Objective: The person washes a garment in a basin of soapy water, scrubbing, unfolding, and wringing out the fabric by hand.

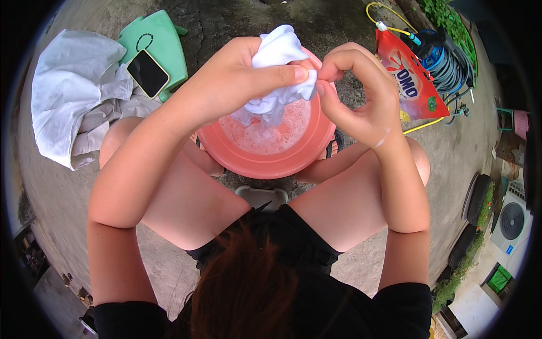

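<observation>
A bunched wet white cloth (281, 48) is gripped in my left hand (254, 80), its thumb pressed on top. My right hand (366, 91) pinches the cloth's right edge between thumb and index finger, the other fingers curled. Both hands are raised over a round pink plastic basin (271, 165) that stands between my feet. Foamy water (271, 140) lies in the basin, and the cloth's lower folds hang just above or into it; which one I cannot tell. A little foam sticks to my right wrist.
At left, a green plastic stool (173, 51) bears a smartphone (148, 74) and a dark bracelet (144, 41), beside a heap of pale clothes (72, 93). At right lie a red OMO detergent bag (408, 80) and a coiled hose on a reel (444, 68). A low white seat (262, 195) is beneath me.
</observation>
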{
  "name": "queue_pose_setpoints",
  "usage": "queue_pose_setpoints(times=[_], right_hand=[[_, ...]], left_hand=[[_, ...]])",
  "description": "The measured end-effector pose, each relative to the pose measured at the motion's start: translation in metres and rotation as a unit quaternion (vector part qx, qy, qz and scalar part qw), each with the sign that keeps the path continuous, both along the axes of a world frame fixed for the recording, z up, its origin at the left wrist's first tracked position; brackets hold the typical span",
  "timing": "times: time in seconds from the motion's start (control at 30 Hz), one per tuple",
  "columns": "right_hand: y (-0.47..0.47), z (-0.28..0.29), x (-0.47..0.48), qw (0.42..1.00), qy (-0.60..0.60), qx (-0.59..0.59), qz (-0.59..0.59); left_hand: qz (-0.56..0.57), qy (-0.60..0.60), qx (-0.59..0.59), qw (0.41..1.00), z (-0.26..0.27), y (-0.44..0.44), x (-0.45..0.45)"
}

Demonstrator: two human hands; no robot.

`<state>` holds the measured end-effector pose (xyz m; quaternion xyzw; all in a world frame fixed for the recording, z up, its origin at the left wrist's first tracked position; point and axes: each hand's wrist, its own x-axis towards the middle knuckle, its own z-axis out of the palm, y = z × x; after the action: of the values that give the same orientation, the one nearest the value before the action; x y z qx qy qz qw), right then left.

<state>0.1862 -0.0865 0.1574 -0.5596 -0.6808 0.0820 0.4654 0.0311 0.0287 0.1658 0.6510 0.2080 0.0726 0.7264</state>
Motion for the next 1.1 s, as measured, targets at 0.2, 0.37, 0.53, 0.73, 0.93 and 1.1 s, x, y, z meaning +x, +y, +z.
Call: queue_pose_setpoints(times=[0.2,0.37,0.53,0.73,0.93,1.1], right_hand=[[0.0,0.0,0.0,1.0,0.017,-0.02,0.017],[0.0,-0.005,0.003,0.994,0.093,-0.057,0.011],[0.0,-0.004,0.0,0.985,0.156,-0.071,0.026],[-0.001,-0.002,-0.002,0.983,0.15,-0.096,0.036],[-0.001,-0.002,-0.001,0.974,0.193,-0.106,0.05],[-0.002,-0.003,-0.002,0.968,0.217,-0.118,0.042]], left_hand=[[-0.012,-0.033,0.024,0.999,-0.006,0.002,-0.001],[-0.046,0.011,0.029,0.998,-0.01,0.003,-0.001],[-0.041,0.0,0.014,0.999,-0.006,0.004,-0.002],[-0.039,0.0,-0.002,0.999,-0.002,0.003,-0.003],[-0.036,-0.001,0.001,0.999,-0.004,0.003,-0.003],[-0.035,-0.013,-0.007,0.999,-0.003,0.002,-0.002]])
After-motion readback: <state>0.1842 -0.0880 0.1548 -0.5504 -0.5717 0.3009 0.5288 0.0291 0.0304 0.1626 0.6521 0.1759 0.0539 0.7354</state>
